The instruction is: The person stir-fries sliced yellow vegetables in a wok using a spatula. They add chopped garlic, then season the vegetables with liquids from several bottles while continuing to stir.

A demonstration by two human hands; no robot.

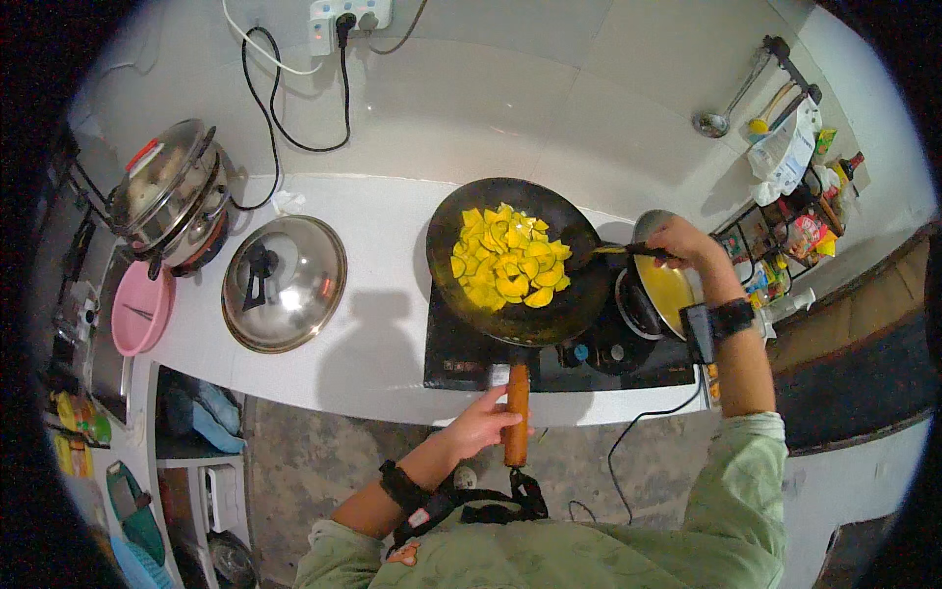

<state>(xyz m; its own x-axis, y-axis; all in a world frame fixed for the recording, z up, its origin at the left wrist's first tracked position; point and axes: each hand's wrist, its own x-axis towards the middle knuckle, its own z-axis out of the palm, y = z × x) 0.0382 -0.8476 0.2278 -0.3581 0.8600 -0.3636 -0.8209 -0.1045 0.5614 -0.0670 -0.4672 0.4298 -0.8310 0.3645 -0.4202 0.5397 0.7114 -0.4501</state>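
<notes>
A black wok [515,335] sits on the dark induction cooktop [464,368], holding a heap of thin yellow vegetable slices [515,258] with darker rinds. My left hand [482,423] is wrapped round the wok's wooden handle [518,434], which points toward my body. At the wok's right side, my right hand [681,243] grips the dark handle of a cooking utensil [622,249], probably a spatula. Its end reaches over the right inner wall of the wok, and its head is hard to make out. A metal pan [670,294] with a yellowish inside lies under my right forearm.
A domed steel lid [287,294] rests on the white counter [383,272] left of the wok. Beyond it stand a pink basin [140,324] and a stacked steel steamer [173,191]. Ladle [712,124] and seasoning rack [780,228] hang at right. A cable [633,420] trails from my right wrist.
</notes>
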